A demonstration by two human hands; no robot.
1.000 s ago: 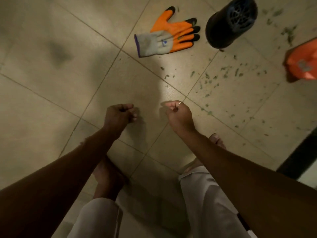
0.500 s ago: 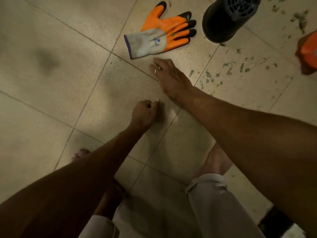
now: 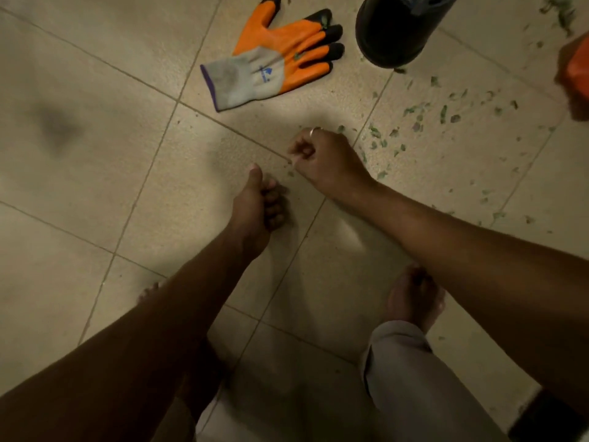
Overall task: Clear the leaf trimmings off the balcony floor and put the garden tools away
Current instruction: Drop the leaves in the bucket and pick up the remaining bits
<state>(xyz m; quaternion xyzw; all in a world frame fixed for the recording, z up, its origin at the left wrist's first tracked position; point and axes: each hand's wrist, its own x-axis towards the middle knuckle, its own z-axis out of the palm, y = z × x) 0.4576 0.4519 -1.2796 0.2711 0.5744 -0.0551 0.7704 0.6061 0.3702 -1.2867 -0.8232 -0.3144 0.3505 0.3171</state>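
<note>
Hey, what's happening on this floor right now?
A barefoot person crouches over the tiled floor, picking up leaf trimmings by hand. The right hand pinches a bit; the left hand is curled in a fist. Many more lie scattered nearby. An orange work glove and a black pot lie untouched.

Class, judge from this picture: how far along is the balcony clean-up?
Done: the left-side tiles show no scraps. In hand: right hand seems to pinch one; left hand is fisted. Left: leaf trimmings scattered rightward, glove and black pot lying out.
</note>
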